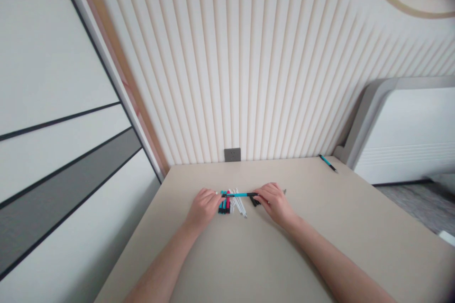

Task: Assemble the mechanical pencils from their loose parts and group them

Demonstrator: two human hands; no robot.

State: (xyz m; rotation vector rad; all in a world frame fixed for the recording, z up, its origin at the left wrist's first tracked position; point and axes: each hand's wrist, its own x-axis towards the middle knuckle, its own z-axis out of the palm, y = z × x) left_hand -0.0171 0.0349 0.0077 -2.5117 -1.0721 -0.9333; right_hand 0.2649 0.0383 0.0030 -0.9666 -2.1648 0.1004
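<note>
A blue and black pen (241,194) lies level between my two hands, just above the table. My left hand (205,204) is closed on its left, black end. At the other end, the fingers of my right hand (275,202) pinch the black grip part. Below the pen lie several blue, black and red pen barrels (224,206) side by side, partly hidden by my left hand. Thin white refills (240,204) are next to them. Small black pieces (254,201) lie by my right hand, which covers some of them.
A second blue and black pen (328,164) rests at the table's far right corner. The beige table (227,255) meets a ribbed wall with a dark socket (232,155). A white cabinet (53,57) stands to the left, a bed headboard (405,128) to the right.
</note>
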